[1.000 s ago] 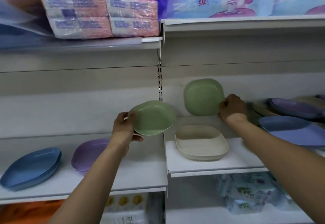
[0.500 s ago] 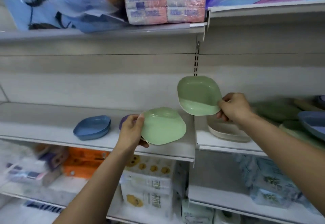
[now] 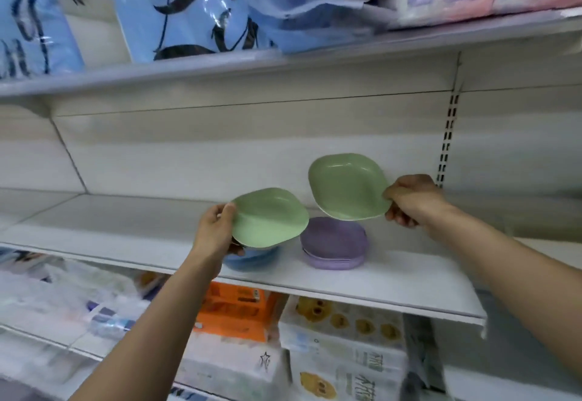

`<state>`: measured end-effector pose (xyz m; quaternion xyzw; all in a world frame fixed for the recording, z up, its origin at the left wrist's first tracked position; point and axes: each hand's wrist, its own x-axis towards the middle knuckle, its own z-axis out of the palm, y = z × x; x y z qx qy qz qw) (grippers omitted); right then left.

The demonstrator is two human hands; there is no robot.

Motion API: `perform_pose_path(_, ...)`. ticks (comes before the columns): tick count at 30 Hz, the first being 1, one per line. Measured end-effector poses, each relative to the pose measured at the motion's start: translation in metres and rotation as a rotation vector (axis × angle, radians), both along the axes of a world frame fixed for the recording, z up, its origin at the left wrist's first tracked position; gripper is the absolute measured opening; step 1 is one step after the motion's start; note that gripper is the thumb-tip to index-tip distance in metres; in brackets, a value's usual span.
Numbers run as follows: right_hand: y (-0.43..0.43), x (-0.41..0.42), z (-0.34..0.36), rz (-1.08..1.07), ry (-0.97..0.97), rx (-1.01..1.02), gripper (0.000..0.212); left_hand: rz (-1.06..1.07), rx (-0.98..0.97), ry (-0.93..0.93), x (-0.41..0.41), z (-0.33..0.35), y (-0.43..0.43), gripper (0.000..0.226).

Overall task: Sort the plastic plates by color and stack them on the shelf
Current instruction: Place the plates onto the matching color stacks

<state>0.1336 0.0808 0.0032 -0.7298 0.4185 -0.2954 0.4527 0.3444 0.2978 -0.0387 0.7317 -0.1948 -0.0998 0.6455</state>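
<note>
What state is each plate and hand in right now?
Left green plastic plate: in the air, gripped by the left hand.
Right green plastic plate: in the air, tilted, pinched by the right hand.
Purple plastic plates: stacked on the white shelf.
Blue plastic plate: on the shelf, partly hidden.

White metal shelf board (image 3: 110, 227) lies open left of a stack of blue plastic plates (image 3: 255, 261) and right of the stack of purple plastic plates (image 3: 333, 243) just beside it. A held green plastic plate (image 3: 271, 218) covers the blue stack; a second green plate (image 3: 346, 186) hangs above the purple.
</note>
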Motion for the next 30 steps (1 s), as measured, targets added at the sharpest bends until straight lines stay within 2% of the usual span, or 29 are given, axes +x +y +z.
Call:
perform_pose_path(7, 0.025, 0.104, -0.002, 0.005, -0.003, -0.013, 0.015, 0.072, 0.050, -0.038, 0.159, 0.009, 0.014, 0.021)
perform_pose_path(12, 0.032, 0.156, -0.012, -0.053, -0.027, 0.026, 0.012, 0.022, 0.201, -0.055, 0.243, -0.013, 0.006, 0.023)
perform_pose_path(21, 0.047, 0.211, -0.022, -0.026, 0.108, -0.014, 0.013, -0.072, 0.482, -0.248, 0.292, -0.064, -0.010, 0.028)
perform_pose_path(30, 0.076, 0.274, -0.030, 0.070, 0.172, 0.015, 0.017, -0.116, 0.474, -0.273, 0.296, -0.054, 0.009, 0.041)
